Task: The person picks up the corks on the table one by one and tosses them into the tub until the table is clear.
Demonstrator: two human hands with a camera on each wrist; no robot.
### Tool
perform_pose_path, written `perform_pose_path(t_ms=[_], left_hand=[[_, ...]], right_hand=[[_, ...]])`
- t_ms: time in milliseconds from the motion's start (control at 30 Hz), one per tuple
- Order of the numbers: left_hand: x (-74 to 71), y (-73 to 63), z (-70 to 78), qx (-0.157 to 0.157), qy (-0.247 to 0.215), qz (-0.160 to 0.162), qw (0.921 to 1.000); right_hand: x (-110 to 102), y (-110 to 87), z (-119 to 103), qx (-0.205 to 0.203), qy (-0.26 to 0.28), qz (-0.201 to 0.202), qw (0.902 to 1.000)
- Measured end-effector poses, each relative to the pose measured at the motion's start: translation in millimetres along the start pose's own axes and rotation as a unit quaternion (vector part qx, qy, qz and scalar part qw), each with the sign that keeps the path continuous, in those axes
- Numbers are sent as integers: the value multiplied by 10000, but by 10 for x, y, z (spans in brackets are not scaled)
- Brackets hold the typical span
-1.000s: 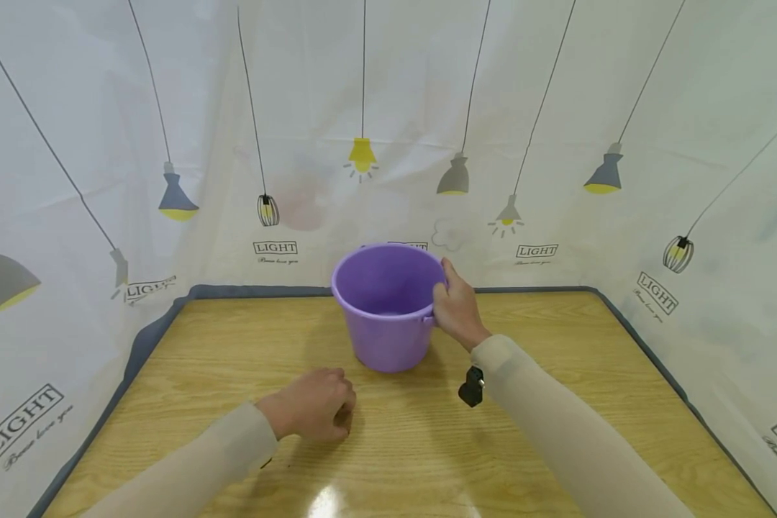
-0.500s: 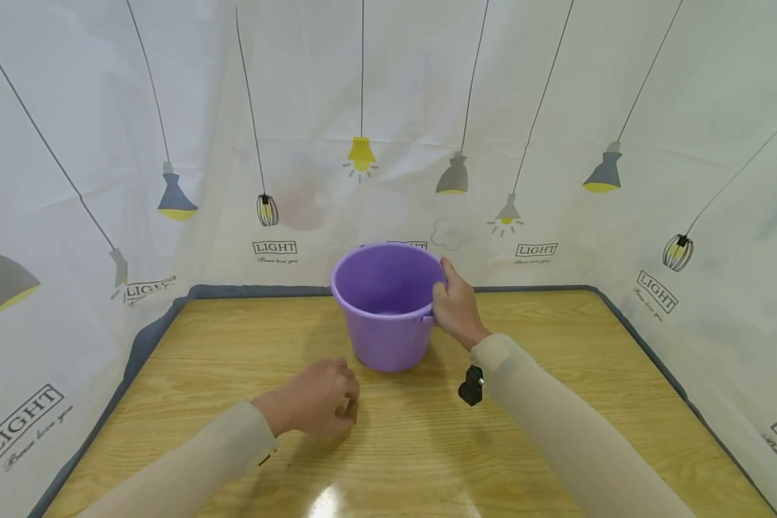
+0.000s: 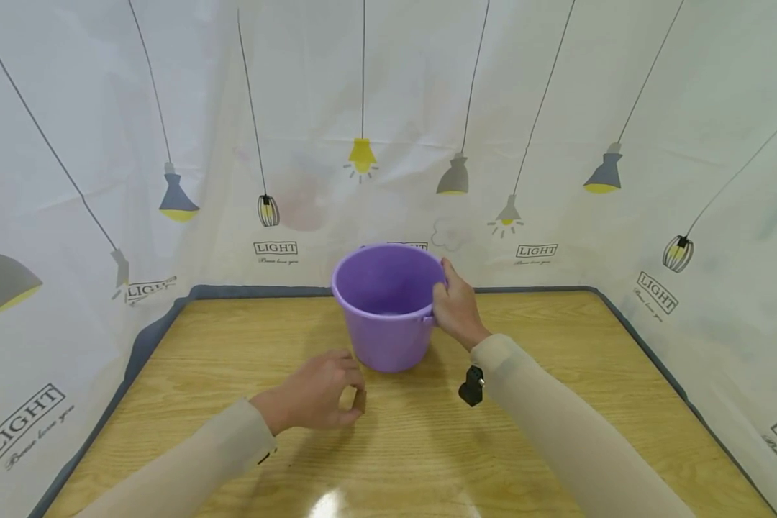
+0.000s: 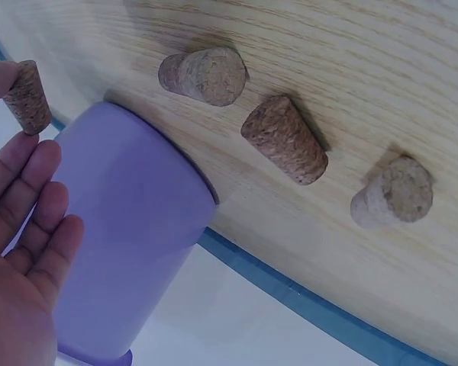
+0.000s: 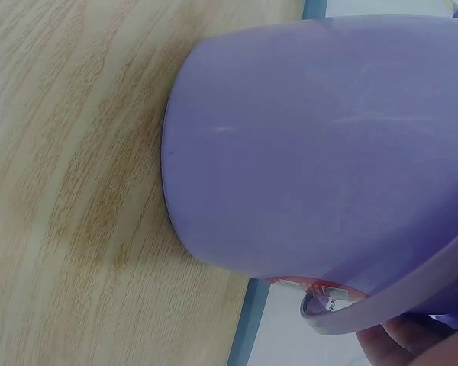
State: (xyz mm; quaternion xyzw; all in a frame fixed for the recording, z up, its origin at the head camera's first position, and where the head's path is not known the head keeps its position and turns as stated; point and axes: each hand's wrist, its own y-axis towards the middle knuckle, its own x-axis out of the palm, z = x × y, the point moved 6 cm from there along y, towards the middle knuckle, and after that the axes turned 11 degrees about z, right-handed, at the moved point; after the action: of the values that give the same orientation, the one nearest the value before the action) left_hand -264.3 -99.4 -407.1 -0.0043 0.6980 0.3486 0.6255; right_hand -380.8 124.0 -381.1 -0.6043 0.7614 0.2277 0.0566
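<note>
A purple bucket point(image 3: 388, 338) stands upright on the wooden table, its mouth facing up. My right hand point(image 3: 456, 309) holds it at the right side of its rim; in the right wrist view the fingers point(image 5: 397, 343) are beside the curved purple handle point(image 5: 412, 297). Just in front of the bucket, my left hand point(image 3: 314, 392) pinches a tapered cork stopper point(image 4: 28, 97) between thumb and fingertip, the other fingers loosely bent. Three more cork stoppers point(image 4: 212, 75) point(image 4: 286, 141) point(image 4: 397, 192) are on the table in the left wrist view; the head view does not show them.
The wooden table point(image 3: 233, 345) has a dark blue strip point(image 3: 531, 289) along its edges. White sheets point(image 3: 557, 86) printed with hanging lamps close in the back and both sides. A small black device point(image 3: 471, 387) sits at the right sleeve's cuff.
My left hand has risen a little and moved forward and right, closer to the bucket, its thumb and finger now forming a visible ring. The right hand and bucket have stayed put.
</note>
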Motion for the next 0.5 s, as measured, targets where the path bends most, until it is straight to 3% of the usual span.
perform_pose_path(t_ms=[200, 500], left_hand=[[-56, 36, 11, 30, -260, 199, 9995], [-146, 98, 29, 338, -632, 963, 9928]], right_hand=[[-3, 12, 0, -87, -105, 112, 9998], [1, 4, -2, -44, -34, 82, 10000]])
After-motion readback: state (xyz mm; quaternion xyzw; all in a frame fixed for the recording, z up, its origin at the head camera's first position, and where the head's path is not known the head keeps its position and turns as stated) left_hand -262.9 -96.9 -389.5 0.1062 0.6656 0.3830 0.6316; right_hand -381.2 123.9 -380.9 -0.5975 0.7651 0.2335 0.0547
